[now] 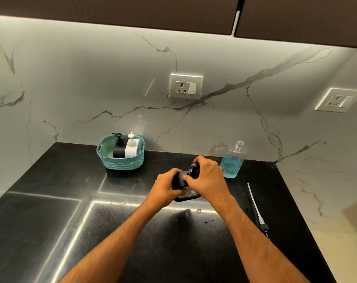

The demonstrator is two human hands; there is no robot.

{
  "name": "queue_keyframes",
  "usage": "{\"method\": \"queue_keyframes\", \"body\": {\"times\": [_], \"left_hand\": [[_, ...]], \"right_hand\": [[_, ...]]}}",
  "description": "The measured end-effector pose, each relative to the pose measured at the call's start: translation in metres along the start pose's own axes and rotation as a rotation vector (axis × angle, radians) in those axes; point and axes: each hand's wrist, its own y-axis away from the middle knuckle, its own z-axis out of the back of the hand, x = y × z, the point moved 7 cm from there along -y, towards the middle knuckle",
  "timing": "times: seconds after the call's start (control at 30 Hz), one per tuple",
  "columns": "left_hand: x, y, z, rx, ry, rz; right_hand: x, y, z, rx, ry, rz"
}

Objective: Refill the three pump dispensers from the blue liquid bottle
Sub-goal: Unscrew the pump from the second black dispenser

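Observation:
A black pump dispenser stands on the dark counter in the middle of the view. My left hand grips its body from the left. My right hand curls round its black pump head from the right. The clear bottle of blue liquid stands open, without a cap, just right of my right hand by the wall. A second black dispenser and a white dispenser stand upright in a teal basket at the back left.
A loose pump with a long white tube lies on the counter at the right, near its edge. A small clear cap lies in front of my hands. A dark mat shows under the dispenser. Two wall sockets sit on the marble backsplash.

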Motion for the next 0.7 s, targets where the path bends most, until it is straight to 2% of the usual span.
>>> {"method": "queue_keyframes", "body": {"times": [0.7], "left_hand": [[0.011, 0.006, -0.009, -0.001, -0.062, 0.073]], "right_hand": [[-0.001, -0.008, 0.049, -0.089, -0.073, -0.002]]}}
